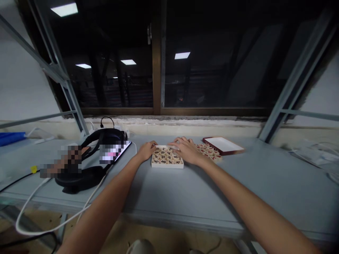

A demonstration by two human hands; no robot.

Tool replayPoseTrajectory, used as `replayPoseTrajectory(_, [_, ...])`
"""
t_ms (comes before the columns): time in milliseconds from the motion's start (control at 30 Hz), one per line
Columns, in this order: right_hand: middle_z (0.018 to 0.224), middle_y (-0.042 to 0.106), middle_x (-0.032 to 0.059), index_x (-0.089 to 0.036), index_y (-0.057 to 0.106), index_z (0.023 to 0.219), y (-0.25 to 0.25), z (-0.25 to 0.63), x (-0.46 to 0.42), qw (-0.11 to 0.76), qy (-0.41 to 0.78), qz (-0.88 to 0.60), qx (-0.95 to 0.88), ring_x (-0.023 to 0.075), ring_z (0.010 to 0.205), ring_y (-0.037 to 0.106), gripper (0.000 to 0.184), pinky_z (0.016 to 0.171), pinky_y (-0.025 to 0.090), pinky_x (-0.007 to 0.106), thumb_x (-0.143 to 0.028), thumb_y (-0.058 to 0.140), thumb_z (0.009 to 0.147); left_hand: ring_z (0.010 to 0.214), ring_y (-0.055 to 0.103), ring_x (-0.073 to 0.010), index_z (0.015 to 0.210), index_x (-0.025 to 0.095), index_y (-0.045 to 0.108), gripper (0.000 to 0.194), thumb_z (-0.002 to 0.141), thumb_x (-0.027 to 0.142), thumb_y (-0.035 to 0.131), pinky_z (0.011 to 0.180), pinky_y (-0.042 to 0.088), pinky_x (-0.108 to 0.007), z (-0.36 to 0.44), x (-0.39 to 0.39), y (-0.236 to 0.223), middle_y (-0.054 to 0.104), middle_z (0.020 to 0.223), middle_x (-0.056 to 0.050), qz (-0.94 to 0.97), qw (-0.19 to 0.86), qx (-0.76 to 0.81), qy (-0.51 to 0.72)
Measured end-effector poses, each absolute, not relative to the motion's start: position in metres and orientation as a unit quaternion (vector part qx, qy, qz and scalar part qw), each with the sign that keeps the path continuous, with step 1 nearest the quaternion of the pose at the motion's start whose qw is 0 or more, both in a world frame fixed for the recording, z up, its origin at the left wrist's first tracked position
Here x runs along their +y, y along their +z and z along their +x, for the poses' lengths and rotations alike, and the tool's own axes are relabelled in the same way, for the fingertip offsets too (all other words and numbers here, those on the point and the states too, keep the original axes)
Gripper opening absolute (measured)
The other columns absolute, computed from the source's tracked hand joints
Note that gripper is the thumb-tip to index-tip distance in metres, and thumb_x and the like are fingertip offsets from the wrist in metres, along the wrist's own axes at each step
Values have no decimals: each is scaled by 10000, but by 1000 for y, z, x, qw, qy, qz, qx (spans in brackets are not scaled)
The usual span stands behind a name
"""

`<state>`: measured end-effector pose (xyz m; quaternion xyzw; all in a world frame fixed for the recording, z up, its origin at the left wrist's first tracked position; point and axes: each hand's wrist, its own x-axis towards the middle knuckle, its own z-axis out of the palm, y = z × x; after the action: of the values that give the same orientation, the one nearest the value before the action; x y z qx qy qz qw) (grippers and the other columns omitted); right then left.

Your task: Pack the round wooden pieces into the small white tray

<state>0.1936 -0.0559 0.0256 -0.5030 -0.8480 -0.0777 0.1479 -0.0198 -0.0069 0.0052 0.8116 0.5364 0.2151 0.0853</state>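
A white box [167,165] lies on the desk, filled with rows of round xiangqi pieces [163,157] with black characters. My left hand [145,151] rests against the box's left side, its fingers curled over the back left corner. Over the back right corner bends my right hand [186,150], fingertips down at the pieces there. Whatever its fingers may hold is hidden. Just right of that hand, xiangqi pieces with red characters [210,151] are grouped on the desk, partly covered by it.
Behind the red pieces lies a dark red box lid [225,145] with a white inside. Black headphones [79,178], a phone [115,153] with a lit screen and white cables [29,231] occupy the left. More cables [308,158] lie far right. Metal posts [278,95] flank the window.
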Motion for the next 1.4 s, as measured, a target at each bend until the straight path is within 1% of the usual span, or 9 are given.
replayPoseTrajectory(100, [1155,562,67,-306,607,1182,24,192,-51,124,-92,-506,-849,245,1090,433,309,822,290,353,-230,510,899,949,622,-222,1071,156,639,332,867,208,382,819,448,-288,-20,-5,4,690,1012,-85,815,79,533,214])
replayPoseTrajectory(267, [1144,570,55,-292,678,1043,27,190,-48,121,-125,-486,-856,241,1085,423,234,835,258,361,-203,562,860,931,625,-227,1078,157,637,343,869,212,370,810,449,-300,-20,-3,3,693,999,-86,814,79,535,211])
replayPoseTrajectory(467, [1147,587,62,-290,678,1036,28,189,-46,105,-87,-490,-861,261,1078,423,224,836,267,372,-227,558,858,956,619,-233,1091,154,632,353,873,212,360,828,443,-306,-21,-2,1,687,1021,-95,818,67,533,204])
replayPoseTrajectory(600, [1136,594,71,-249,684,922,34,199,-43,151,-79,-501,-849,282,1095,421,147,869,267,399,-316,595,827,971,617,-233,1106,153,623,355,870,207,363,831,444,-303,-21,-3,2,683,1043,-94,818,68,534,203])
replayPoseTrajectory(733, [1074,640,46,-249,659,954,51,228,-43,232,-12,-557,-797,264,1004,511,195,875,293,410,-355,589,807,975,616,-229,1102,151,624,349,866,208,372,837,444,-296,-21,-4,3,681,1051,-90,816,67,538,201])
replayPoseTrajectory(933, [954,669,-7,-259,695,845,55,262,-42,87,171,-544,-817,191,820,596,204,734,397,301,-285,698,643,968,612,-229,1092,140,624,350,863,218,371,823,447,-289,-21,-2,3,682,1028,-91,820,69,531,203])
replayPoseTrajectory(1133, [821,660,-10,-252,670,821,53,256,-47,18,113,-601,-791,176,740,598,201,665,390,288,-188,655,631,968,610,-223,1088,144,619,348,864,224,365,824,448,-289,-22,0,2,679,1031,-87,822,71,528,203])
replayPoseTrajectory(1300, [878,651,12,-236,588,980,55,253,-49,79,163,-573,-799,170,719,587,356,602,396,264,-220,670,634,979,609,-224,1097,145,617,353,863,217,364,831,449,-293,-22,-1,2,676,1056,-91,821,72,529,200])
replayPoseTrajectory(1400, [879,644,29,-215,590,1016,53,235,-53,131,183,-517,-826,171,736,579,323,626,413,265,-238,623,696,979,611,-225,1093,147,620,354,868,221,357,840,445,-297,-21,-2,2,679,1049,-90,821,66,530,201])
